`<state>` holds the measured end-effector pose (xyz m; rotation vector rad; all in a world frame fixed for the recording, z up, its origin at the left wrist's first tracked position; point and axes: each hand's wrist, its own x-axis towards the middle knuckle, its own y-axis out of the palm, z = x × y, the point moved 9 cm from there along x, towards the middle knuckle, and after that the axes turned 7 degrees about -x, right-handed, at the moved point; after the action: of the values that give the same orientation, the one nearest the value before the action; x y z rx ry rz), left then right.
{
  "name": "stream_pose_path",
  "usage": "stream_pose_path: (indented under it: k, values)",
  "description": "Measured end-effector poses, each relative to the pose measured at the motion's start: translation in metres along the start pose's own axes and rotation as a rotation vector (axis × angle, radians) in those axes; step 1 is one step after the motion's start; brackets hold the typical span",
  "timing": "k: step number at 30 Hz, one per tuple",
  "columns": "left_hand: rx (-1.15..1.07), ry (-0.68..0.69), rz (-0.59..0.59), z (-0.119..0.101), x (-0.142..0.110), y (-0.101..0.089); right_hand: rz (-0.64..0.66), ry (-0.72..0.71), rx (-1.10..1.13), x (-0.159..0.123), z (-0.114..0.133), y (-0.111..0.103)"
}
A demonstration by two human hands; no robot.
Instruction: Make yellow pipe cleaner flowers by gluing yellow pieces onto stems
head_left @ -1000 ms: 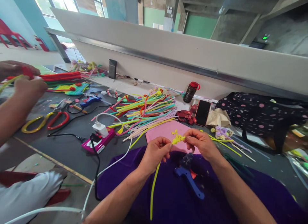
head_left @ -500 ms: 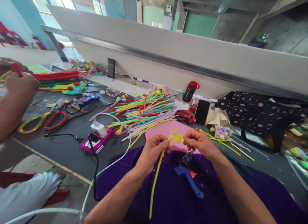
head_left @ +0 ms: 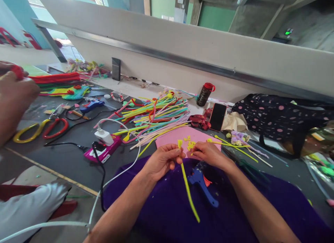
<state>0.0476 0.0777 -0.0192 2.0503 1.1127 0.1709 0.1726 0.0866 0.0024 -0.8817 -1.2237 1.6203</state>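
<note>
The fingers of the left hand [head_left: 167,159] pinch a yellow fuzzy stem [head_left: 189,189] just below its small tufted head, so that the stem hangs down over purple cloth [head_left: 161,208]. The fingers of the right hand [head_left: 208,153] are bunched close together, pointing inward at small yellow pieces [head_left: 191,144] on a pink sheet [head_left: 167,136]; whether they grip one cannot be told. Both forearms reach up from the bottom of the view and angle toward each other, the hands near but apart.

Below the right hand, a blue-handled tool [head_left: 203,189] lies over the cloth. The dark desk [head_left: 65,152] also carries a heap of colorful stems [head_left: 156,117], a magenta power strip [head_left: 104,149] with a white plug, large scissors [head_left: 43,130] with one yellow and one red handle, a phone [head_left: 217,116] and a red-lidded bottle [head_left: 205,95]. At far left, another person's hand [head_left: 18,89] holds something red.

Behind the desk runs a long pale panel [head_left: 156,37]; beyond are concrete beams, green wall areas and windows.
</note>
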Motion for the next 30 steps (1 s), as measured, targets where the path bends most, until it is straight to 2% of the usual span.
stream_pose_path:
  k: [5,11,15,18,21,23,26,30]
  values:
    - [0.031,0.001,0.072,-0.001,-0.003,0.005,0.039,0.066,-0.082,0.002,-0.008,0.006]
    - [0.035,0.001,0.056,-0.002,-0.003,0.004,0.055,0.080,-0.143,0.002,-0.011,0.007]
    - [0.051,-0.005,0.058,-0.001,-0.003,0.003,0.029,0.077,-0.173,0.001,-0.011,0.003]
    - [0.053,-0.009,0.051,-0.001,-0.002,0.002,-0.032,0.080,-0.181,-0.002,-0.010,-0.010]
    - [0.052,-0.018,0.046,0.001,-0.002,0.003,-0.104,0.093,-0.174,-0.016,-0.006,-0.028]
    - [0.057,-0.020,0.041,0.001,-0.003,0.004,-0.071,0.112,-0.196,-0.033,-0.001,-0.033]
    - [0.065,-0.011,0.037,-0.002,-0.006,0.007,0.074,0.160,-0.295,-0.064,0.011,-0.022]
    - [0.099,-0.009,0.047,-0.005,-0.009,0.011,0.120,0.254,-0.394,-0.092,0.027,0.004]
